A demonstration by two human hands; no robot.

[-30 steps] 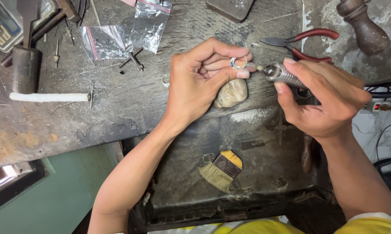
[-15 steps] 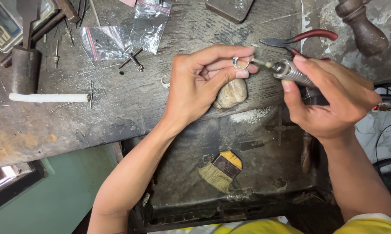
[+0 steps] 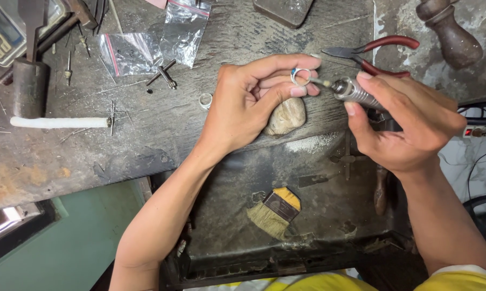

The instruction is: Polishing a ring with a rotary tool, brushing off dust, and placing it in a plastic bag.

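Left hand [image 3: 248, 102] pinches a small silver ring [image 3: 300, 76] between thumb and fingertips, fingers closed on it, ring held just above the bench surface near the top centre of the view. Right hand [image 3: 402, 124] is wrapped tight around a metal rotary handpiece [image 3: 353, 91]; its small bit touches the ring's rim from the right side.

Under the left fingers: a rounded tan bench peg [image 3: 286, 116] sticking out from the worn wooden bench [image 3: 146, 156]. Can't tell if the hand actually rests on it.

Containers:
- Dark catch tray [image 3: 318, 215] below the bench edge, between the forearms. Holds a short brush with a yellow ferrule band and pale bristles [image 3: 275, 213], plus dust and small scraps; pale filings patch on its upper edge.
- Two clear zip bags [image 3: 151, 43] upper left, flat on the bench; contents not readable.
- Open tin or box [image 3: 6, 27] in the top left corner, with small parts inside; too cropped to identify.

Other items: red-handled pliers [image 3: 372, 54] just behind the handpiece, second silver ring [image 3: 205, 101] loose on the bench left of the left hand, white stick [image 3: 60, 122] far left, dark wooden handle [image 3: 450, 32] top right.
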